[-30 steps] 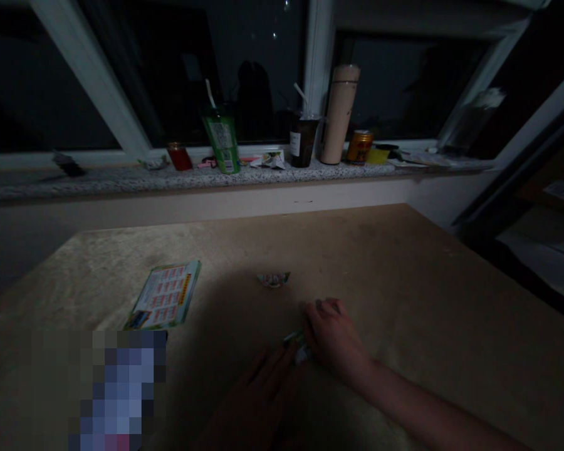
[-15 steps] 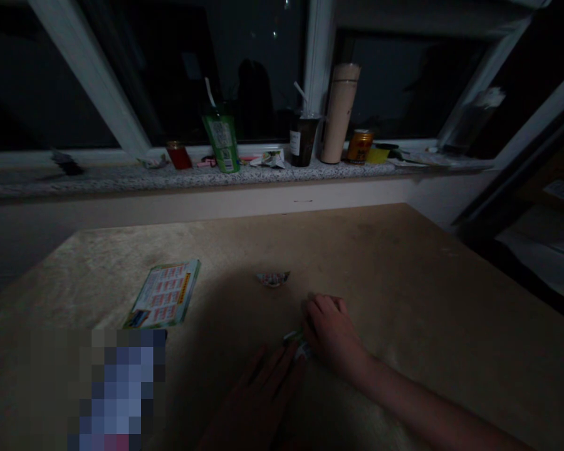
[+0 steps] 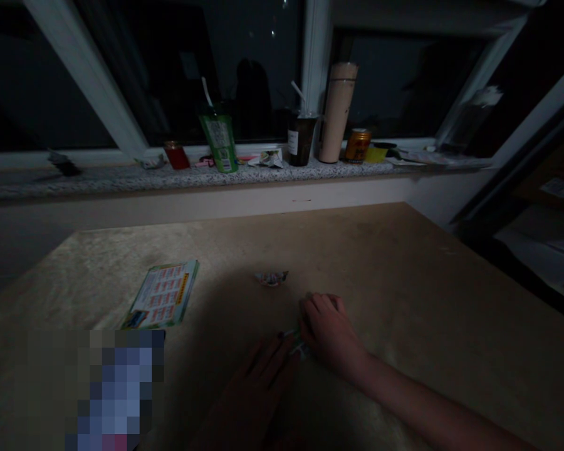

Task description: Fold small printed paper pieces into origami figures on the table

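Note:
The scene is dim. My right hand (image 3: 329, 332) lies knuckles-up on the tan table (image 3: 404, 282), fingers curled and pressing on a small pale folded paper piece (image 3: 295, 346). My left hand (image 3: 258, 388) rests flat beside it in shadow, fingers stretched out, its fingertips touching the same paper from the left. A small folded paper figure (image 3: 272, 277) sits alone on the table a little beyond both hands. A printed card with green border and red squares (image 3: 164, 302) lies to the left.
A stone window ledge (image 3: 98, 178) at the back carries a green cup with straw (image 3: 220, 141), a dark cup (image 3: 301, 138), a tall beige flask (image 3: 337, 113), an orange can (image 3: 357, 145), a red jar (image 3: 177, 155) and paper scraps. Dark shelving stands right.
My left hand's fingers have slid slightly forward to the paper piece. My right hand has barely shifted. The view has moved slightly.

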`<state>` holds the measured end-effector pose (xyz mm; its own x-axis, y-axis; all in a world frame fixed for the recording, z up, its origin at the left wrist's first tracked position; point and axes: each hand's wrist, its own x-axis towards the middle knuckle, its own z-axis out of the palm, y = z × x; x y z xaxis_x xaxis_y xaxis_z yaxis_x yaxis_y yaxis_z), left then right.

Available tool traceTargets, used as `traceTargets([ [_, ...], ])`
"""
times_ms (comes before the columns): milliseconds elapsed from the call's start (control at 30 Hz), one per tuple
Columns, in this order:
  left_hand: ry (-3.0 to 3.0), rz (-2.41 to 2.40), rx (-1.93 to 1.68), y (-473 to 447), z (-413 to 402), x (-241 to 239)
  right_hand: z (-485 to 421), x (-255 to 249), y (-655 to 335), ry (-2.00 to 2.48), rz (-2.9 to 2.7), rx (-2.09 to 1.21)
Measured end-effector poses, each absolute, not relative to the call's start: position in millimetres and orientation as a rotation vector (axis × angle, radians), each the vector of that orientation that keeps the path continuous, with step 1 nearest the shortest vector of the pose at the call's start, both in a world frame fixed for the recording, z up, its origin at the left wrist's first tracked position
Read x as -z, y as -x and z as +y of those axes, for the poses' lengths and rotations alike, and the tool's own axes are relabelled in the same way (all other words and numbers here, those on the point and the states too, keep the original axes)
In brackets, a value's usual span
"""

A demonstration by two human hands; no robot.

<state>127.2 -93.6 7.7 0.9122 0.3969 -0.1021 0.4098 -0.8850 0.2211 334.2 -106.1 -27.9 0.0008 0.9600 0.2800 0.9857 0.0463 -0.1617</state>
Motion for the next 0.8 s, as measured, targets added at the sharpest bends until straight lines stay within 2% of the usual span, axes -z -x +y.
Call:
traceTargets([
  [400, -2.837, 0.628, 0.083, -131, -95, -11, -107, 27, -332, 1.961, -1.964, 0.078],
  [533, -2.804, 0.612, 0.109, -131, -94, -11, -111, 21, -341, 1.764, -1.927, -0.051],
  [800, -2.719, 0.632, 0.142, -134, -95, -22, -144, -8, -369, 1.388, -2.421, -0.167],
])
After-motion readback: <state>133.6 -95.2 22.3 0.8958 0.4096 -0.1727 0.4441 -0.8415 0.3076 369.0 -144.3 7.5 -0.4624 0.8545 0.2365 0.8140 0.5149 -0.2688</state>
